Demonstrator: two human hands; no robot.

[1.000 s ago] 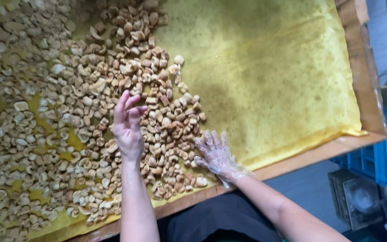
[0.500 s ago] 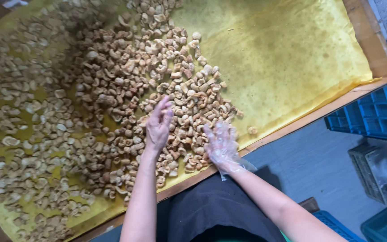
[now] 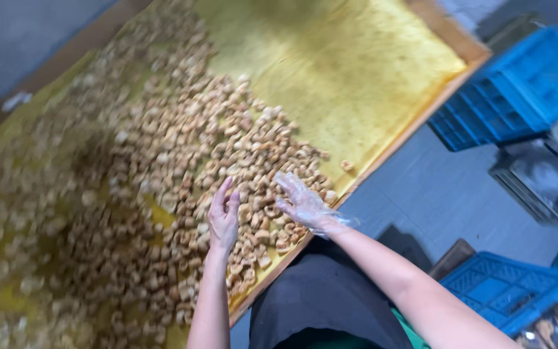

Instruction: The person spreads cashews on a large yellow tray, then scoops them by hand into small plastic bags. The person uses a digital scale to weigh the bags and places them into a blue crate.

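A wide layer of small tan, nut-like pieces (image 3: 163, 194) covers a yellow sheet (image 3: 337, 71) on a wooden-rimmed table (image 3: 414, 123). My bare left hand (image 3: 223, 218) hovers flat over the pieces near the front edge, fingers together and stretched out, holding nothing. My right hand (image 3: 301, 201), in a thin clear plastic glove, lies open with fingers spread over the pieces close to the table's front rim. The picture is blurred on the left, so single pieces there are hard to make out.
The right part of the yellow sheet is bare. Blue plastic crates stand on the grey floor to the right (image 3: 518, 90) and at the lower right (image 3: 511, 291). A dark crate (image 3: 537, 181) sits between them. My dark apron (image 3: 324, 304) is against the table edge.
The view has swung and tilted, so the table runs diagonally now. Both hands stay flat and open over the pieces near the front edge, the left one shifted slightly.
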